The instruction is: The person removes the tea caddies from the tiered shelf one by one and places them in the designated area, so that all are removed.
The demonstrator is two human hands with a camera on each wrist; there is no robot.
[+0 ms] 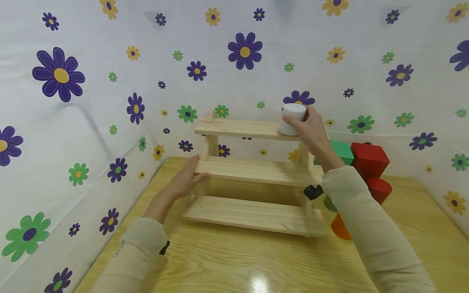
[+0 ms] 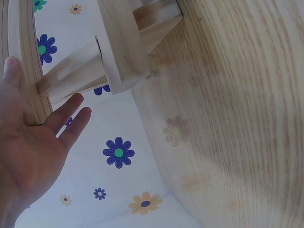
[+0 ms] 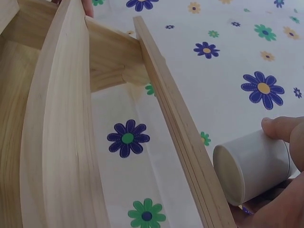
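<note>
A three-tier wooden display shelf [image 1: 253, 171] stands on the table, its boards stepping up toward the back. At the right end of the top board [image 1: 238, 127], my right hand [image 1: 313, 128] grips a white cylinder [image 1: 289, 122] between thumb and fingers. In the right wrist view, the base of the cylinder [image 3: 254, 166] is close to the top board's edge [image 3: 183, 133]. My left hand [image 1: 183, 179] holds the left end of the middle board. The left wrist view shows that hand [image 2: 35, 147] with its thumb and fingers on opposite sides of the board [image 2: 28, 57].
Right of the shelf, partly behind my right sleeve, are a green block [image 1: 340, 151], a red cube [image 1: 369, 159], a red cylinder [image 1: 379, 189] and an orange cone [image 1: 340, 227]. Flower-patterned white cloth [image 1: 220, 89] hangs behind and beside the wooden table [image 1: 220, 260].
</note>
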